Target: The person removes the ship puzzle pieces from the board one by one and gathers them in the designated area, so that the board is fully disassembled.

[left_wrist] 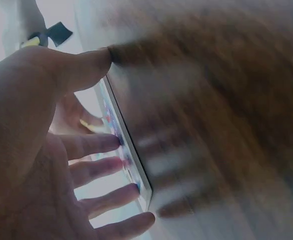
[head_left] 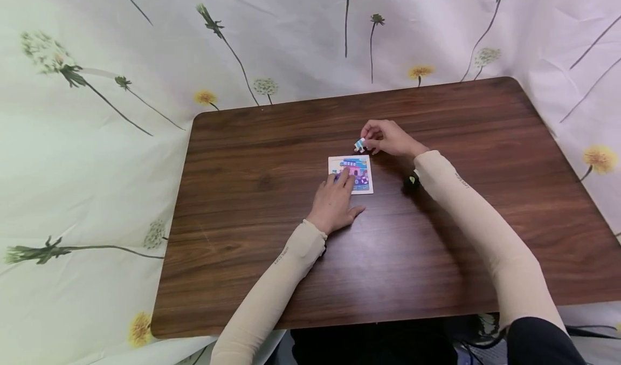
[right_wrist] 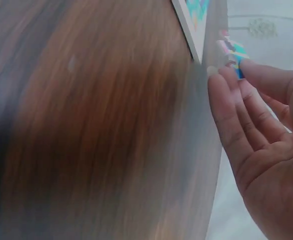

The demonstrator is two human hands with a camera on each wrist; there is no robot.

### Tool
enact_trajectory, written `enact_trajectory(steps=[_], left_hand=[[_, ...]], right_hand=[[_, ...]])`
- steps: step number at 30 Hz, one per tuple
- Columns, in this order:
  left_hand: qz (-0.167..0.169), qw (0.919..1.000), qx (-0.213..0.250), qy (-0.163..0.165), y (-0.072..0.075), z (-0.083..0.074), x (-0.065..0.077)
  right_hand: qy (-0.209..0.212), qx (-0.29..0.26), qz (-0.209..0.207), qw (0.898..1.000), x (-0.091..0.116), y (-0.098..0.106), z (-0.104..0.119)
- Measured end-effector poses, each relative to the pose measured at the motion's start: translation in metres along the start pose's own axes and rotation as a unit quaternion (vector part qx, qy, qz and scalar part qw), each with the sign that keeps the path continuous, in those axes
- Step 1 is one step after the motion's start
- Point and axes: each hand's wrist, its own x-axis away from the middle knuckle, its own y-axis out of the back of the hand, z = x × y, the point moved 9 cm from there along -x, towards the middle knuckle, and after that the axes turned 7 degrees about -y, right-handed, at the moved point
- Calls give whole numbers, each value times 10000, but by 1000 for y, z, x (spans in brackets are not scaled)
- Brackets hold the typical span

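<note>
A small square jigsaw puzzle with a white border and a colourful pink, purple and blue picture lies on the table. My left hand rests its spread fingers on the picture's lower left, covering part of it; its thumb points right, off the puzzle. Just beyond the puzzle's top right edge, my right hand pinches a blue and white jigsaw piece between thumb and fingers. In the right wrist view the piece is tilted, apart from the puzzle's corner.
The brown wood-grain table has rounded corners. A pale cloth printed with dandelions hangs behind and at both sides. Cream sleeves cover both forearms, and a small black device sits under the right wrist.
</note>
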Motion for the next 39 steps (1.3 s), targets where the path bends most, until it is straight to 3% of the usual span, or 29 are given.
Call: enact_trajectory(steps=[5, 11, 24, 29, 35, 39], left_hand=[[96, 9999, 53, 43, -5, 7, 3], [101, 9994, 288, 155, -6, 12, 5], [75, 9978, 622, 208, -9, 9, 3], [108, 9972, 708, 229, -10, 10, 3], [79, 9967, 762, 266, -9, 11, 5], [86, 9964, 826, 171, -10, 7, 6]], right_hand=[[-288, 280, -40, 9992, 12, 9, -10], [-337, 519, -80, 9980, 21, 9, -24], [-216, 926, -237, 9952, 33, 18, -31], [-423, 958, -364, 9938, 46, 32, -39], [-408, 1090, -204, 9930, 60, 36, -46], [-452, 1143, -467, 9913, 67, 40, -53]])
